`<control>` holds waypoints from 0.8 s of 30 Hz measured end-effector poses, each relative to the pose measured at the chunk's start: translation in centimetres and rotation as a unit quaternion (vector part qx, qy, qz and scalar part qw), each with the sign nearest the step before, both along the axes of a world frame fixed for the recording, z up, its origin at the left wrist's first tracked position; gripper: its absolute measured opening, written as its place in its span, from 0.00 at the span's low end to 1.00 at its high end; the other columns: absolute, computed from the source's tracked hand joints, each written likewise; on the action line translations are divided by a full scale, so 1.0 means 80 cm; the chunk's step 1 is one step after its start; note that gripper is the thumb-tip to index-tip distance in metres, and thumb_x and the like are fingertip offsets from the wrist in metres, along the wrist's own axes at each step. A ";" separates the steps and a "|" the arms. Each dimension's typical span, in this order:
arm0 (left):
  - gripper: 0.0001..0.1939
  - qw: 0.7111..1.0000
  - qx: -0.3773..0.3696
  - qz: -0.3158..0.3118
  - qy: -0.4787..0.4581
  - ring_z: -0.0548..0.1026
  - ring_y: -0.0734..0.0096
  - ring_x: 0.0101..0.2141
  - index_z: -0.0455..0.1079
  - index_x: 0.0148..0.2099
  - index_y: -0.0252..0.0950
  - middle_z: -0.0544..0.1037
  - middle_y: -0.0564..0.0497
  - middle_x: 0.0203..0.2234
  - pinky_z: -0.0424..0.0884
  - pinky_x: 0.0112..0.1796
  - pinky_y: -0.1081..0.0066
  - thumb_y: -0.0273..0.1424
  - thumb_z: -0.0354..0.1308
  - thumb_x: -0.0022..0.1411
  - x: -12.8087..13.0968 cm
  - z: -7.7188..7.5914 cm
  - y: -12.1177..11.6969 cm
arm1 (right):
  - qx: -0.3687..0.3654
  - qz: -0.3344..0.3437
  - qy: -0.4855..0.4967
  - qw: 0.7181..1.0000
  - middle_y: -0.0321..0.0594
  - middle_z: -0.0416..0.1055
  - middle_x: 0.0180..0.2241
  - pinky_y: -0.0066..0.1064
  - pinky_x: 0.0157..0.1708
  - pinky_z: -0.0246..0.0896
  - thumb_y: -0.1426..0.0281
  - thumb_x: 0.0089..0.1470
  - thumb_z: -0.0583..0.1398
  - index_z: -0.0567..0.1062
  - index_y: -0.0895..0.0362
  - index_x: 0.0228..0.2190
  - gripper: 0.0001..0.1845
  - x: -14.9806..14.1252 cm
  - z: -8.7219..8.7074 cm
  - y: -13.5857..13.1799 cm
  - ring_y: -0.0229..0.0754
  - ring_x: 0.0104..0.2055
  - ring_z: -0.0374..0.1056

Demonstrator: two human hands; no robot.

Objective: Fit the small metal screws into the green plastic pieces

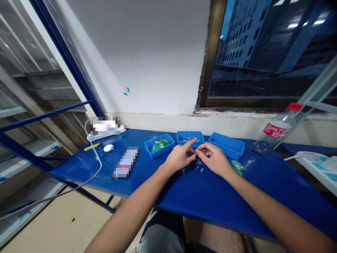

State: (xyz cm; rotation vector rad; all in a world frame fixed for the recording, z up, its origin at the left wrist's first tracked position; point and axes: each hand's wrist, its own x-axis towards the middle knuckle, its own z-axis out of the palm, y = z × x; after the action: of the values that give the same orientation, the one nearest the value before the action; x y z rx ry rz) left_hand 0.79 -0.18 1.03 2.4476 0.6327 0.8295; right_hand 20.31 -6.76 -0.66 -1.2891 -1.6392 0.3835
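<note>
Both of my hands meet over the blue table [210, 196], just in front of the middle blue bin [190, 135]. My left hand [180, 156] has its index finger stretched toward the bin while thumb and other fingers pinch a small part. My right hand [214, 159] is curled, fingertips pinched against the same spot. What they hold is too small to name. Several small metal parts [198, 166] lie scattered on the table beneath the hands.
A left blue bin [151, 143] holds green pieces; a right blue bin [226, 144] stands beside the middle one. A plastic bottle [276, 131] leans at the right. A power strip [105, 133], cable [94, 154], white disc [108, 148] and yellow pen [92, 147] lie left.
</note>
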 end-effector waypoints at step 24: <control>0.16 0.989 -0.091 0.048 -0.110 0.83 0.63 0.45 0.70 0.60 0.36 0.84 0.44 0.46 0.78 0.47 0.64 0.35 0.53 0.75 -0.005 0.011 0.001 | -0.050 -0.007 0.040 0.998 0.40 0.82 0.37 0.35 0.37 0.72 0.52 0.66 0.58 0.81 0.51 0.40 0.18 0.002 -0.009 0.004 0.46 0.36 0.77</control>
State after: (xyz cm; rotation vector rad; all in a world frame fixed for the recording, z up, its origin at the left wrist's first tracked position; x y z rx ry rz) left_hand 0.39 -0.07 1.88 2.1397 0.7142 1.0163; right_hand 20.44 -6.48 -1.37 -1.3418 -1.5594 0.5088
